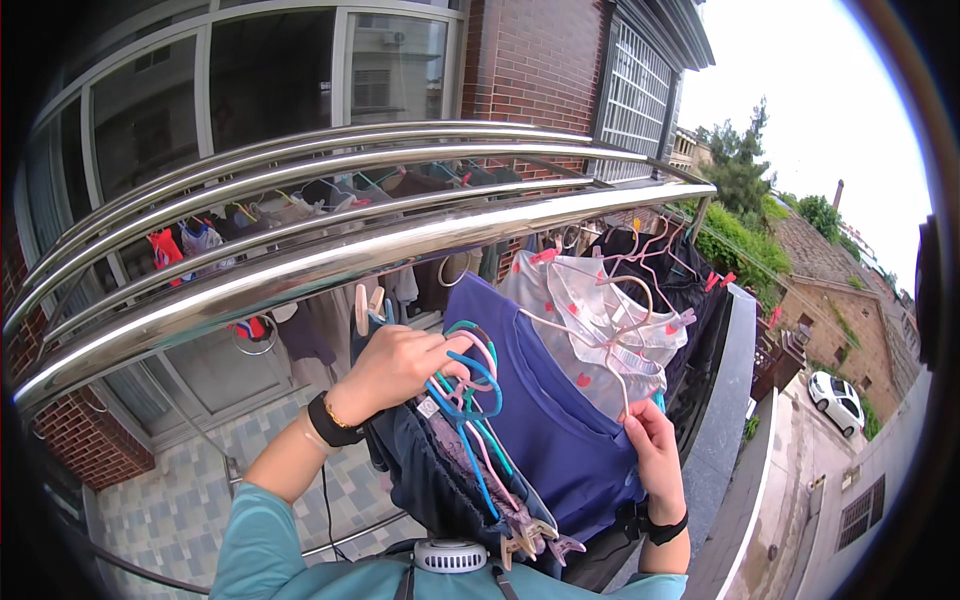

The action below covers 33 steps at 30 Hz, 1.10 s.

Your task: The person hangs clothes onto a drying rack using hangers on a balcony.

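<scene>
My left hand (405, 365) is closed around the hooks of several clothes hangers (470, 385), blue, teal and pink. Dark garments (415, 475) hang from them, with wooden and pink clothespins (525, 538) at the bottom. My right hand (655, 455) pinches the lower arm of a pale pink hanger (610, 344) at the shoulder of a purple-blue top (545, 420). That hanger sits in the top's neck opening, its hook curving up in front of a white garment with red spots (575, 285). The top spreads between my hands.
Shiny metal rails (300, 245) cross ahead of me, with more clothes hanging below and behind them. Dark clothing (700, 275) hangs at the right, beside a grey ledge (715, 400). Below lie a tiled floor (180, 520) and, outside, a lane with a white car (835, 403).
</scene>
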Available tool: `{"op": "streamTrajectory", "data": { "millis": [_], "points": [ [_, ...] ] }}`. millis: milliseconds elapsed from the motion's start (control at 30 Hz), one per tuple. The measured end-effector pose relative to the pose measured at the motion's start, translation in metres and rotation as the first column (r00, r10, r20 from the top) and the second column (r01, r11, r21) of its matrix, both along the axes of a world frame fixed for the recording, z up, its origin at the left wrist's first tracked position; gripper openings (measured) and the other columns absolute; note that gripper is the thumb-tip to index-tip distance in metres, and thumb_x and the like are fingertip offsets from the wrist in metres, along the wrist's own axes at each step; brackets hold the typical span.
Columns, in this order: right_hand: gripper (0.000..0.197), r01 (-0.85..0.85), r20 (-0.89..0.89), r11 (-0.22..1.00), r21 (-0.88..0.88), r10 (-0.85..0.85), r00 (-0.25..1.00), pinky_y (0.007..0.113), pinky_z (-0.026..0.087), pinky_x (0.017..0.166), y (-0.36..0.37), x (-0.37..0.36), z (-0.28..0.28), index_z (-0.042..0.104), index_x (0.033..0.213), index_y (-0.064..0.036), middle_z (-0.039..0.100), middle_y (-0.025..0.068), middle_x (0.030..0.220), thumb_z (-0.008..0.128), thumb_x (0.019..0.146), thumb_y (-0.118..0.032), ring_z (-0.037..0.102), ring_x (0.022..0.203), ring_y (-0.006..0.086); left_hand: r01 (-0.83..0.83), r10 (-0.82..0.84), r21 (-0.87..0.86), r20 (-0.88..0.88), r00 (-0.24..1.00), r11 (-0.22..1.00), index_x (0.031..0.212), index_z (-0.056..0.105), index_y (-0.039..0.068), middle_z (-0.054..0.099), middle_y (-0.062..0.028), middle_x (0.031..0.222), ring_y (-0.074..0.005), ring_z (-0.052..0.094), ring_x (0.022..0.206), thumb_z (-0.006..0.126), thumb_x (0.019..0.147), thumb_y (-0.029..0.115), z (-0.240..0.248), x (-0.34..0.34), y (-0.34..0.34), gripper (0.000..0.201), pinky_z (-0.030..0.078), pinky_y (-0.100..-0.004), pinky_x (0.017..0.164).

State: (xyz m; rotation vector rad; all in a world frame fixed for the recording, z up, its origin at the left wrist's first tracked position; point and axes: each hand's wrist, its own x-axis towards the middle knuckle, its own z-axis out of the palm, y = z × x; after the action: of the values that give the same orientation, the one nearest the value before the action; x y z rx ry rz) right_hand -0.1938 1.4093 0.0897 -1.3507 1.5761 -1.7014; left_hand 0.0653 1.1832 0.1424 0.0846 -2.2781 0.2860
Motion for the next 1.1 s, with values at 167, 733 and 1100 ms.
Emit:
{"op": "streamTrajectory", "data": {
  "millis": [167,733,1100],
  "points": [
    [0.009,-0.081,-0.027,0.995,-0.054,0.079,0.996,0.017,0.034,0.073,-0.051,-0.009,0.014,0.055,0.094,-0.0033,0.052,-0.0055,0.085,0.051,0.094,-0.012,0.044,0.079,0.0023,-0.016,0.018,0.05,-0.044,0.999,0.999,0.091,0.065,0.007,0.058,-0.0046,0.064,-0.0224,0.058,0.054,0.073,0.072,0.03,0.004,0.013,0.004,0.03,0.043,-0.0322,0.048],
    [0.03,0.038,-0.631,0.975,-0.219,-0.171,0.756,0.038,0.038,0.094,-0.062,0.045,0.028,0.055,0.112,-0.0012,0.056,0.0165,0.115,0.056,0.083,-0.003,0.051,0.107,0.034,-0.225,0.22,0.14,0.051,0.974,0.964,0.095,0.063,0.006,0.063,-0.0087,0.071,-0.0266,0.061,0.061,0.073,0.073,0.027,-0.004,0.039,0.005,0.033,0.046,-0.0344,0.052],
    [0.004,-0.476,-0.021,0.879,0.024,0.476,0.879,0.018,0.03,0.058,-0.073,0.073,-0.013,0.05,0.096,-0.004,0.043,-0.0067,0.074,0.053,0.095,-0.007,0.034,0.065,0.0013,-0.225,0.218,0.056,0.106,0.97,0.973,0.094,0.062,0.01,0.058,-0.0023,0.078,-0.0211,0.06,0.071,0.071,0.07,0.025,0.0,0.046,0.009,0.029,0.047,-0.0323,0.054]
  ]
}}
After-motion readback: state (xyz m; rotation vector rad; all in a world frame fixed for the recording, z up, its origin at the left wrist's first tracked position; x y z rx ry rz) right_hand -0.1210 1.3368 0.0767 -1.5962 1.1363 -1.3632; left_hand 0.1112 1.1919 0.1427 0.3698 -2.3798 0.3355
